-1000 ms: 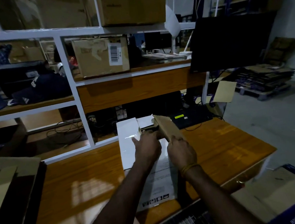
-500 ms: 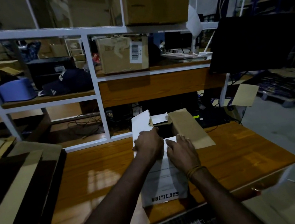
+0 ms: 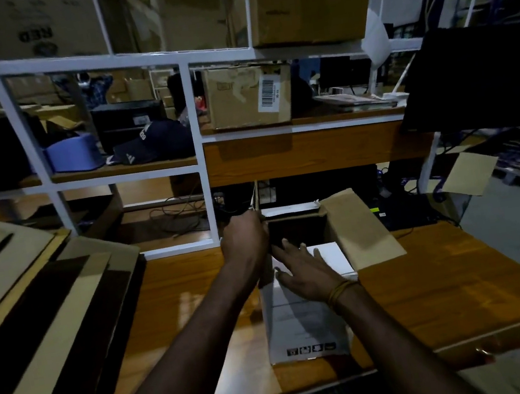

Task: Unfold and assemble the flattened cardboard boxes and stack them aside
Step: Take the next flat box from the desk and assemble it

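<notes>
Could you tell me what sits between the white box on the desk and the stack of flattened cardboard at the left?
In the head view, only bare wooden desk lies between the white box and the flattened cardboard, crossed by the person's left forearm.

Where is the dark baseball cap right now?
The dark cap lies on the left shelf, right of the blue bin, left of the barcoded carton.

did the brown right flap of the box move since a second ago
Yes. The brown flap stood nearly upright over the white box a second ago; now it is folded outward to the right, lying low over the wooden table.
</notes>
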Tool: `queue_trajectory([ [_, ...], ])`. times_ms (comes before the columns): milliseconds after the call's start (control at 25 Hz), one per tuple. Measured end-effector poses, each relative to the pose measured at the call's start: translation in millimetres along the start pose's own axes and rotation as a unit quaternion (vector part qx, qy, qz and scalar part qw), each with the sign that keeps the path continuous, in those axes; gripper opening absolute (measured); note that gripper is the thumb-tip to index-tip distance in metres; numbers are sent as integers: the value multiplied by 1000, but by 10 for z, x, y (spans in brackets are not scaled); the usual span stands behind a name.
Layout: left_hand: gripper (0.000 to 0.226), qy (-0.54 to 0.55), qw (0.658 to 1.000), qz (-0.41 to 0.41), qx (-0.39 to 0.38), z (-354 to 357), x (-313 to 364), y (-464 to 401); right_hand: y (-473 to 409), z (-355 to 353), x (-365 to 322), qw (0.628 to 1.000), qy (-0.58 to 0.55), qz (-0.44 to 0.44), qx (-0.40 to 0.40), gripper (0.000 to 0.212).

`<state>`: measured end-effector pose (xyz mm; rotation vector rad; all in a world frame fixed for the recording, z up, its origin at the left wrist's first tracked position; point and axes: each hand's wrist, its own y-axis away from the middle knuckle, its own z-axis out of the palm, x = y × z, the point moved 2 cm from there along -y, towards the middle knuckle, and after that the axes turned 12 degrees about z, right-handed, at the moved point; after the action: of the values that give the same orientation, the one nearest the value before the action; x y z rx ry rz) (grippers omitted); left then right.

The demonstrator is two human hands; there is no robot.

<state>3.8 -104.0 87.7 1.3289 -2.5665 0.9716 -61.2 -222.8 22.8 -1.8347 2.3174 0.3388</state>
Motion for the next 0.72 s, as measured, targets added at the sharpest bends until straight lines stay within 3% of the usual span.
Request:
queue_trajectory([
  [200, 9, -103, 993, -58, 13, -119, -213, 120, 2, 13, -208, 1000, 3, -16, 7, 69],
  [360, 35, -104, 988, -84, -77, -82, -222, 245, 4, 58, -213, 999, 33, -21, 10, 62],
  [440, 36, -153, 977, -64, -133, -32, -250, 289, 9, 90, -192, 999, 45, -22, 10, 57],
  [560, 35, -204, 966, -43, -152, 56, -344, 325, 2, 112, -138, 998, 52, -19, 2, 49],
  [720, 35, -148, 969, -58, -187, 267, -362, 495, -9, 77, -94, 998, 44, -19, -36, 56],
])
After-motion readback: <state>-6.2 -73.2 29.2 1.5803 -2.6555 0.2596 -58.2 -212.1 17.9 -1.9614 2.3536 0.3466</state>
